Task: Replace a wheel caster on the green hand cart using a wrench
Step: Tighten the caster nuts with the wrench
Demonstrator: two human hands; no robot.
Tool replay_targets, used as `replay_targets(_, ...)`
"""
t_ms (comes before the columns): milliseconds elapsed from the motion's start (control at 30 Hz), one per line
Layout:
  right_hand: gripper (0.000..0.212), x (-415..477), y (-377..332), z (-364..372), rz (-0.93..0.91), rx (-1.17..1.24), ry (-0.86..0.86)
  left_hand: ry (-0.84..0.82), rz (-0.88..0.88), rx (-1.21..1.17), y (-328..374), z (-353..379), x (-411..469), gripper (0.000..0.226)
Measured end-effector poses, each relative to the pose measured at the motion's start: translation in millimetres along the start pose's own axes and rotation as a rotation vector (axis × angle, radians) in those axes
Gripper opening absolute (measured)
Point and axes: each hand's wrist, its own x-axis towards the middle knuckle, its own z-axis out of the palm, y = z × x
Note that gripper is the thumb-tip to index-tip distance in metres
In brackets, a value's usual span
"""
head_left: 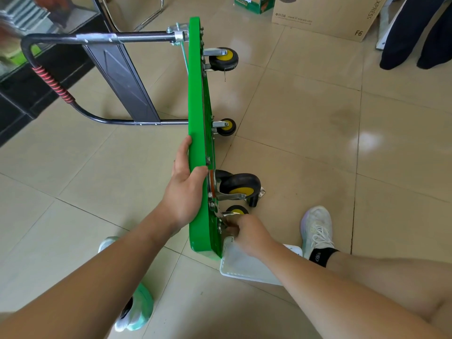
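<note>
Green hand cart (pixel 197 106) stands tipped on its side on the tiled floor (pixel 305 123), with its handle (pixel 49 77) to the left and its wheels facing right. The left hand (pixel 186 192) has its grip wrapped over the deck's upper edge at the near end. The right hand (pixel 247 231) is at the mounting plate of the nearest caster (pixel 236 211) with its fingers curled; blur hides whether its grip holds anything. A white tray (pixel 244 267) lies on the floor beneath that hand.

A big brown cardboard box (pixel 325 15) is sitting on the shiny beige tiled floor (pixel 305 113), with a small green box (pixel 254 4) just beside it. A white plastic basket (pixel 234 264) is lying near a white laced shoe (pixel 316 228).
</note>
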Motion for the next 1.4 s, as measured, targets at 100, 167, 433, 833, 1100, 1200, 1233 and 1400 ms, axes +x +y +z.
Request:
replay_targets(100, 0.022, -18.2, 12.9, -3.1, 0.019, -0.005, 0.022, -0.013, -0.003, 0.001, 0.3, -1.0, -0.3, 0.078)
replay_targets(167, 0.02, -34.3, 12.5, -5.7, 0.054, 0.05, 0.008, -0.013, -0.005, 0.013, 1.9, -0.2, -2.0, 0.076)
replay_targets(433, 0.012, -78.5, -26.5, -15.0, 0.095, 0.498, -0.09, -0.02, -0.02, 0.01, 5.3, -1.1, -4.2, 0.077)
replay_targets(833, 0.022, -76.4, -56.4, -19.3, 0.162, 0.691, -0.155, -0.013, -0.018, 0.013, 5.8, -0.5, -4.4, 0.076)
replay_targets(1100, 0.019, -76.4, -56.2, -16.1, 0.193, 0.7, -0.149, -0.014, -0.027, 0.025, 8.0, -0.1, -5.5, 0.073)
replay_targets(1200, 0.02, -74.0, -52.7, -15.0, 0.201, 0.675, -0.147, -0.02, -0.025, 0.027, 7.4, -0.6, -6.4, 0.073)
replay_targets(1233, 0.021, -73.6, -51.1, -14.2, 0.201, 0.665, -0.139, -0.023, -0.023, 0.028, 7.3, -0.8, -6.6, 0.073)
replay_targets(1400, 0.019, -74.1, -49.2, -11.6, 0.183, 0.66, -0.103, -0.022, -0.02, 0.03, 9.0, -0.3, -5.9, 0.074)
